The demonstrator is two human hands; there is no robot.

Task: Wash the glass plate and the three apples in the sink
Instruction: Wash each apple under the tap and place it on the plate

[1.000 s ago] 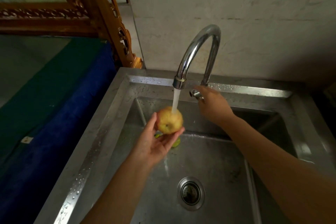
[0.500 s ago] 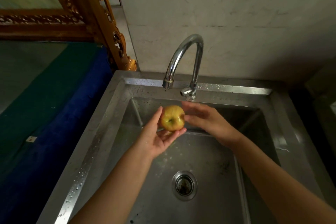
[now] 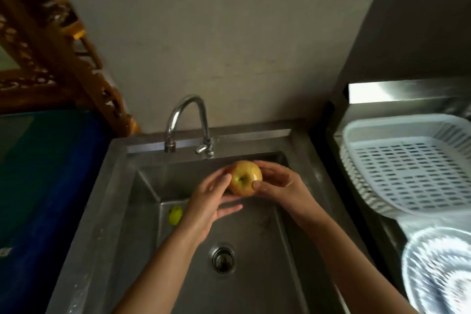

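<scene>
Steel sink fills the middle, basin deep, drain low in the floor of it, no water running from the curved tap at the back rim. To the right a steel surface carries a white slotted dish rack, and near the bottom right corner sits the glass plate, patterned, motion-blurred, outside the basin. Left of the sink a blue-green cloth-covered area and a carved wooden frame above it. Both forearms reach in from the bottom edge, angled toward each other, meeting over the back half of the basin. Right hand is palm-in on the right side of the apple, fingers curled over its top and far side, thumb pressed on the near front, so it grips the fruit. Left hand sits lower left, thumb tip touching the apple's left side, fingers stretched out straight beneath and loosely spread, more cupping than clamping. The apple is yellow with a red blush, stem dimple facing up toward the viewer, held in the air above the basin just in front of the tap handle. A small yellow-green item lies on the basin floor at the left, too small to tell what it is.
</scene>
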